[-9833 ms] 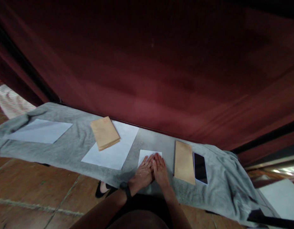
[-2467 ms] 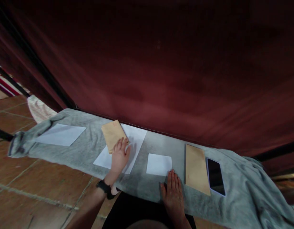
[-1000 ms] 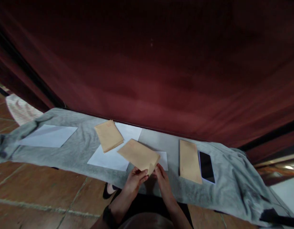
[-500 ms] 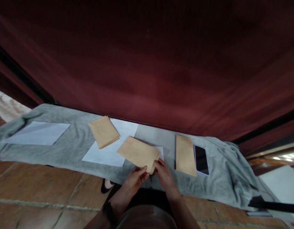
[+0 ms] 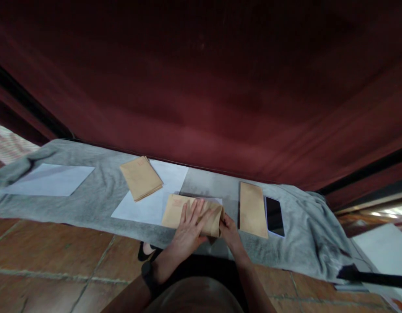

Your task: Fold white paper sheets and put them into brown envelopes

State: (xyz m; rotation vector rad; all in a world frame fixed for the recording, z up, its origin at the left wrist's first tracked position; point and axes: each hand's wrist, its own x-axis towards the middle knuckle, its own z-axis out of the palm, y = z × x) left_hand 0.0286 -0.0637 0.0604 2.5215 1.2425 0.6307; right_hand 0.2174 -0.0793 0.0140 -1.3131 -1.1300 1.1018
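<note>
A brown paper envelope [image 5: 171,211] lies near the front edge of the cloth, partly over a white sheet. My left hand [image 5: 189,227] rests flat on its middle, fingers spread. At the envelope's right end, which bulges open, the fingers of my right hand [image 5: 230,231] are closed on the edge; their tips are partly hidden. Up to the left, a small stack of brown envelopes [image 5: 141,178] sits on a white sheet of paper [image 5: 170,173]. Another brown envelope [image 5: 253,210] lies on its own to the right.
A phone [image 5: 274,216] with a dark screen lies beside the single envelope. Farther left is another white sheet [image 5: 51,180]. Grey cloth [image 5: 99,187] covers the long narrow surface, with a dark red curtain-like sheet [image 5: 201,108] rising behind it.
My left hand has gone from pinching the envelope's near edge to lying flat on top. The envelope has turned straighter and its right end now gapes, with my right hand there.
</note>
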